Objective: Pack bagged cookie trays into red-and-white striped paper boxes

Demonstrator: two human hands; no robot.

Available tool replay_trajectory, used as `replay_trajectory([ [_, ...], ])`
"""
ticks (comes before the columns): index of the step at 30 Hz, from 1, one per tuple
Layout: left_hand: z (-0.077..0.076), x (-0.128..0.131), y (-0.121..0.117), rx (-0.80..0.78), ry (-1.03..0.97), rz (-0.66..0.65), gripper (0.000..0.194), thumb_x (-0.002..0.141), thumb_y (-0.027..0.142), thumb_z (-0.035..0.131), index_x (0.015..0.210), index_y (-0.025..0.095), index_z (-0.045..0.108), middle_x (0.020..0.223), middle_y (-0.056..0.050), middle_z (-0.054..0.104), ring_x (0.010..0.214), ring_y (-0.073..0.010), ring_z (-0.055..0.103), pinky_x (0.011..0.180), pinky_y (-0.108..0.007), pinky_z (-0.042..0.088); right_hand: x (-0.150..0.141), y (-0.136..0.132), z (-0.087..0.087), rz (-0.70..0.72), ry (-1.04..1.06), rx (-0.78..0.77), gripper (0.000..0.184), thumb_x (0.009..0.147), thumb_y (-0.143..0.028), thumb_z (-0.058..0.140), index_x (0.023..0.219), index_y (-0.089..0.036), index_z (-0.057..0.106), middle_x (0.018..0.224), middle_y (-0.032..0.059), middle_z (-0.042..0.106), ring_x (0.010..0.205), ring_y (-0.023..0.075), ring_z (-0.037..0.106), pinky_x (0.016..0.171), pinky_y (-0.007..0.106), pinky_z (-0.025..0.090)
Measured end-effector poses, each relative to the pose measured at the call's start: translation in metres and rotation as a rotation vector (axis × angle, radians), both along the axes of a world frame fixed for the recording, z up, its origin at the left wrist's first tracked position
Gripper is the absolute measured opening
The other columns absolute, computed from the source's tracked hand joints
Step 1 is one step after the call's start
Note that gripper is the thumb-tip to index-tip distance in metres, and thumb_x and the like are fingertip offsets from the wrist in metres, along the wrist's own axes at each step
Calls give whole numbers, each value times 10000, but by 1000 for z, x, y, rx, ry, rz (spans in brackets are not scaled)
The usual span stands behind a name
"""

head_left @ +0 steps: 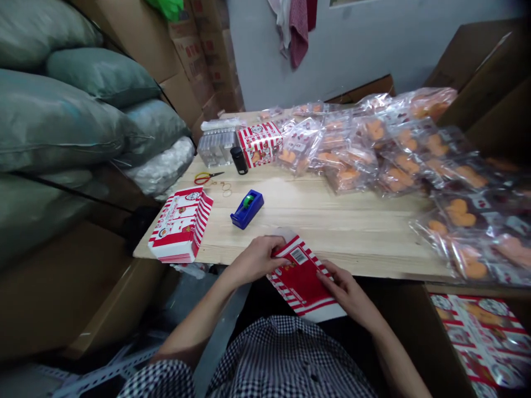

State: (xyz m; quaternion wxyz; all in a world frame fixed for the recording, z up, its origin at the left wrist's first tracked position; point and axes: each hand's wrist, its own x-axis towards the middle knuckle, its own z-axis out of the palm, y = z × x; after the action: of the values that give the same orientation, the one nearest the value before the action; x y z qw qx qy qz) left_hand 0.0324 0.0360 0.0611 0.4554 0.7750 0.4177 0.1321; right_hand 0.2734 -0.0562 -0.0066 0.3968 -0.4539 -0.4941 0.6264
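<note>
My left hand [256, 258] and my right hand [347, 292] both grip a flat red-and-white striped carton [299, 276] with a barcode, held at the near edge of the wooden table [332, 221]. The left hand pinches its upper left edge; the right hand clasps its lower right side. A stack of the same flat cartons [180, 225] lies on the table's left corner. A blue tape dispenser [247, 208] sits just beyond my hands.
Many clear packets of orange items [398, 160] cover the table's right and back. An assembled striped box [259, 143], a black cylinder [239, 160], clear plastic trays [215, 145], scissors [207, 177] and rubber bands [226, 189] lie at the back left. Stuffed sacks [74, 121] pile up left; printed boxes [485, 331] sit lower right.
</note>
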Motion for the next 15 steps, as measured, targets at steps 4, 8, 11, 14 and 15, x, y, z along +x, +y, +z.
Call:
replay_trajectory([
  [4,7,-1,18,-460,-148,-298,203,870,282,657,1045,202,721,1055,-40,753,924,-193,688,855,-328,530,12,11,7,132,-39,26,417,955,-459,591,1335,-293,639,1327,58,666,1199,286,631,1039,468,508],
  [8,1,5,30,-676,-180,-237,196,877,293,654,1035,208,734,1075,-54,764,950,-206,702,894,-361,544,13,15,7,139,-179,117,535,972,-470,550,1481,-326,472,1438,67,572,1300,293,550,1099,500,437],
  [11,-7,15,36,-739,-233,-81,208,852,287,681,1029,189,731,1033,-66,771,887,-204,713,858,-358,558,-1,11,-3,40,-489,306,1013,784,-564,757,1594,-324,199,1548,135,399,1395,378,409,1135,584,336],
  [14,-12,28,40,-828,-249,54,210,842,278,676,1006,150,712,898,-65,770,736,-179,712,755,-330,569,-21,3,-17,-87,-867,463,1440,470,-579,931,1610,-272,107,1561,222,277,1391,521,309,1092,699,270],
  [15,-13,33,41,-837,-235,61,198,849,268,661,992,139,706,861,-63,764,694,-172,704,728,-323,568,-27,1,-21,-120,-946,484,1472,444,-544,945,1610,-261,93,1559,235,259,1383,539,302,1076,712,272],
])
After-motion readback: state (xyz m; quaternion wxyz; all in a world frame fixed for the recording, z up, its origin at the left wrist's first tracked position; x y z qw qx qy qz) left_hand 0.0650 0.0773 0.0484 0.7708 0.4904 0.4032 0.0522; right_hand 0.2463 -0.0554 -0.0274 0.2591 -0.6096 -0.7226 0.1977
